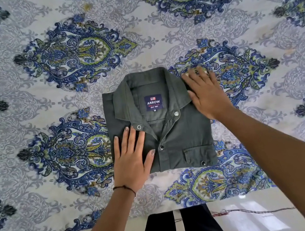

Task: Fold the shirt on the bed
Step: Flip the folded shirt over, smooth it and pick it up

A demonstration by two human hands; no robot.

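A dark green shirt lies folded into a compact rectangle on the bed, collar up and facing away from me, with a navy brand label inside the neck. My left hand rests flat on the shirt's lower left part, fingers spread. At the shirt's upper right edge my right hand lies flat beside the collar, partly on the sheet. Neither hand grips the cloth.
The bed is covered by a pale sheet printed with blue and green paisley medallions. Its near edge runs along the bottom, with a light tiled floor and my dark trousers below it.
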